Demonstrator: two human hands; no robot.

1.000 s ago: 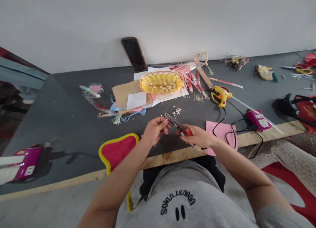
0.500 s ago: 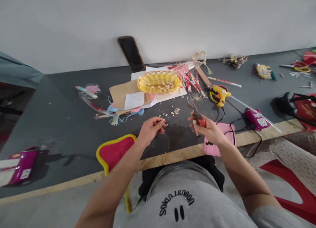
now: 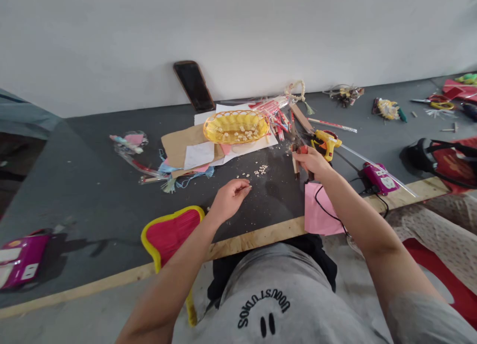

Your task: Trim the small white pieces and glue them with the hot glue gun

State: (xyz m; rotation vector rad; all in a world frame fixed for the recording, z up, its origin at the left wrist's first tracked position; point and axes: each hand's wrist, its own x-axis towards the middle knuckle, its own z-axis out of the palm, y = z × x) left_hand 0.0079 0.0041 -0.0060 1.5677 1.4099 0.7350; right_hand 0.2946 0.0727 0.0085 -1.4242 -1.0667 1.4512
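Note:
My left hand (image 3: 231, 197) hovers over the dark table near its front edge, thumb and fingertips pinched together; whatever small thing is between them is too small to make out. Several tiny cream-coloured pieces (image 3: 261, 170) lie scattered just beyond it. My right hand (image 3: 313, 164) is closed round a pair of shears (image 3: 301, 150) with red and brown handles, their blades pointing away from me. A yellow woven basket (image 3: 236, 139) with small pale pieces inside sits at the back, on papers. Right beside my right hand lies a yellow glue gun (image 3: 327, 142).
A phone (image 3: 194, 86) leans on the wall. Pink paper (image 3: 319, 210) overhangs the wooden front edge under a black cord. Red-patterned sticks (image 3: 331, 124) lie at the back. A red fan with yellow trim (image 3: 169, 235) rests by my left forearm. Purple boxes (image 3: 380, 177) stand right and left.
My right hand has moved forward with the shears, up to the glue gun. My left hand stays pinched in nearly the same place. The view has shifted slightly.

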